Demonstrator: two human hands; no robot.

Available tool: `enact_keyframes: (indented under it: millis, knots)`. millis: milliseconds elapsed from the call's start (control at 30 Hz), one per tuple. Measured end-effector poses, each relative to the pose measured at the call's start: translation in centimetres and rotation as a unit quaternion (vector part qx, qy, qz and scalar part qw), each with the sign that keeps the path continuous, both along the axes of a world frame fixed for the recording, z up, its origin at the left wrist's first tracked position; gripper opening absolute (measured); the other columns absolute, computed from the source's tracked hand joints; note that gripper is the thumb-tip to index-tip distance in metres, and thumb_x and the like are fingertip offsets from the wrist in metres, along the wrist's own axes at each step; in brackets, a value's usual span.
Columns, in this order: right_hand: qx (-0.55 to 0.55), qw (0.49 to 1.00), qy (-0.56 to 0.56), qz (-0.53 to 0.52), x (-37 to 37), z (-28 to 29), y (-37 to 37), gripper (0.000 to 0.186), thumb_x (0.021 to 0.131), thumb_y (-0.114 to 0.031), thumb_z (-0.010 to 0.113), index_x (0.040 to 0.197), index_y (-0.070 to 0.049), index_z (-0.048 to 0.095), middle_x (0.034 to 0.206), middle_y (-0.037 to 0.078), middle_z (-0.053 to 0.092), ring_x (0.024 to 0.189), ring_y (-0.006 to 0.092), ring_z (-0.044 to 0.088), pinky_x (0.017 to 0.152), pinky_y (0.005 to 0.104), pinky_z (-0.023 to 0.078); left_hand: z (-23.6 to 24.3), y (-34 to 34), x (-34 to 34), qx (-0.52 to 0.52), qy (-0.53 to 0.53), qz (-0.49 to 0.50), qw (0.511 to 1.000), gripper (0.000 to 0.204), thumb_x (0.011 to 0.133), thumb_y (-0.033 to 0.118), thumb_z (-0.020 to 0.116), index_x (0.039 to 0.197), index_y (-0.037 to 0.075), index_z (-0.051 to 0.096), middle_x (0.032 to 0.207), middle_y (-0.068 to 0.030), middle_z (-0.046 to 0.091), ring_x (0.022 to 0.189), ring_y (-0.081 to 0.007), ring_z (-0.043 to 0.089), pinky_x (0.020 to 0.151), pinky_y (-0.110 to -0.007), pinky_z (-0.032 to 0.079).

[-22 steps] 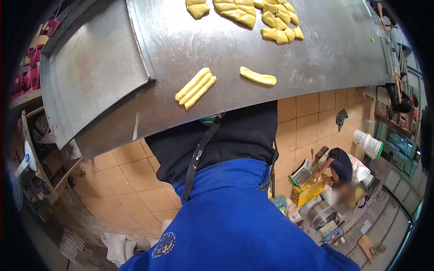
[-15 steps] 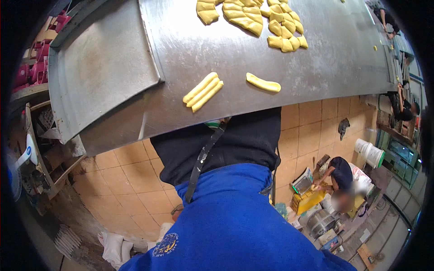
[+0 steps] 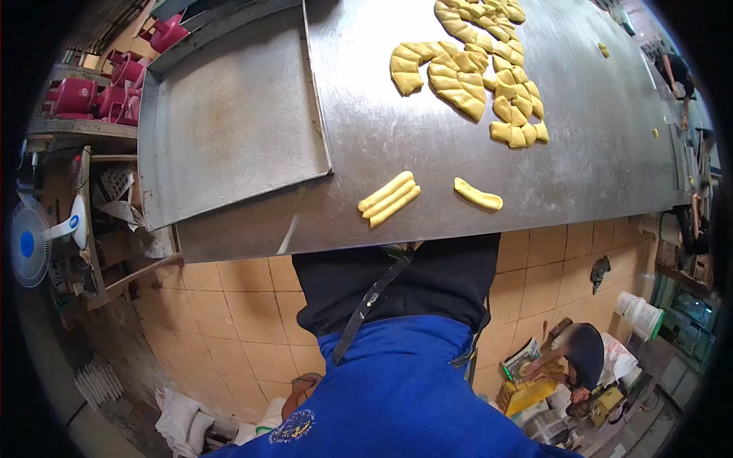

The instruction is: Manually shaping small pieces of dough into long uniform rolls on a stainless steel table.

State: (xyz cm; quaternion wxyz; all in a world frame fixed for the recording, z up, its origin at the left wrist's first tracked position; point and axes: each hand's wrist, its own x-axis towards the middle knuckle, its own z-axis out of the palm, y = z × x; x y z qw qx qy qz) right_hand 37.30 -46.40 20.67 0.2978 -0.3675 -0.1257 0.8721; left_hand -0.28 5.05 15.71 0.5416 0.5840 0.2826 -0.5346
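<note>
Neither my left hand nor my right hand shows in the head view. In front of my body, on the metal table (image 3: pixel 366 145), three yellow dough strips (image 3: pixel 389 199) lie side by side, touching. A single, slightly curved dough strip (image 3: pixel 479 196) rests apart from them on the right. Farther back, many cut yellow dough pieces (image 3: pixel 456 80) sit close together in bands, with a few small bits off to the right. No hand touches any of the dough.
A shallow metal tray (image 3: pixel 237 114) stands on the table's left end. Beyond it are pink gas cylinders (image 3: pixel 76 98) and a fan (image 3: pixel 28 243). Behind me on the right, a co-worker (image 3: pixel 586 355) bends over a yellow container (image 3: pixel 527 393). White sacks (image 3: pixel 182 422) lie behind left.
The whole view has shifted, so the table, tray and dough appear lower and farther right. The dough pieces keep their arrangement. The co-worker at the lower right has changed posture.
</note>
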Motion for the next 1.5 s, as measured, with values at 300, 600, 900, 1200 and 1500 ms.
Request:
enact_keyframes:
  millis: [300, 600, 900, 1200, 1500]
  knots:
    - [0.109, 0.994, 0.000, 0.032, 9.9, -5.9, 9.4, 0.045, 0.092, -0.025, 0.072, 0.131, -0.002, 0.072, 0.121, 0.014, 0.077, 0.104, 0.0239, 0.075, 0.084, 0.0380, 0.061, 1.1, 4.3, 2.9, 0.133, -0.040, 0.060, 0.988, 0.027, 0.095, 0.030, 0.079, 0.102, 0.004, 0.080, 0.081, -0.0034, 0.074, 0.070, -0.0171, 0.069, 0.069, -0.033, 0.056]
    - [0.215, 0.970, 0.006, 0.117, 20.2, -8.3, 23.2, 0.045, 0.092, -0.025, 0.072, 0.132, -0.003, 0.072, 0.121, 0.014, 0.077, 0.104, 0.0242, 0.075, 0.086, 0.0387, 0.061, 3.5, 6.5, 3.6, 0.269, -0.075, 0.164, 0.946, 0.028, 0.094, 0.030, 0.079, 0.103, 0.004, 0.080, 0.083, -0.0039, 0.075, 0.070, -0.0179, 0.069, 0.069, -0.033, 0.056]
    - [0.227, 0.962, 0.032, 0.147, 24.5, -6.5, 28.7, 0.045, 0.092, -0.025, 0.071, 0.133, -0.004, 0.071, 0.121, 0.014, 0.077, 0.104, 0.0246, 0.075, 0.087, 0.0393, 0.061, 3.5, 6.3, 4.0, 0.310, -0.088, 0.216, 0.922, 0.028, 0.094, 0.030, 0.079, 0.103, 0.004, 0.080, 0.084, -0.0044, 0.076, 0.071, -0.0187, 0.070, 0.069, -0.034, 0.056]
    - [0.123, 0.981, 0.116, -0.093, 11.5, -3.4, 9.9, 0.046, 0.092, -0.025, 0.071, 0.133, -0.005, 0.071, 0.121, 0.014, 0.077, 0.104, 0.0250, 0.075, 0.089, 0.0400, 0.060, 4.0, 9.4, 8.0, 0.211, -0.053, 0.017, 0.976, 0.029, 0.094, 0.031, 0.079, 0.104, 0.004, 0.080, 0.086, -0.0049, 0.077, 0.071, -0.0195, 0.070, 0.070, -0.035, 0.056]
    - [-0.043, 0.639, -0.643, -0.419, 15.6, 5.3, 11.2, 0.026, 0.102, -0.027, 0.072, 0.097, -0.002, 0.074, 0.079, 0.000, 0.069, 0.068, 0.0066, 0.061, 0.061, 0.0249, 0.050, 1.6, 6.5, 14.9, 0.129, -0.048, -0.142, 0.980, 0.030, 0.094, 0.031, 0.079, 0.105, 0.004, 0.080, 0.088, -0.0055, 0.078, 0.072, -0.0203, 0.070, 0.070, -0.036, 0.056]
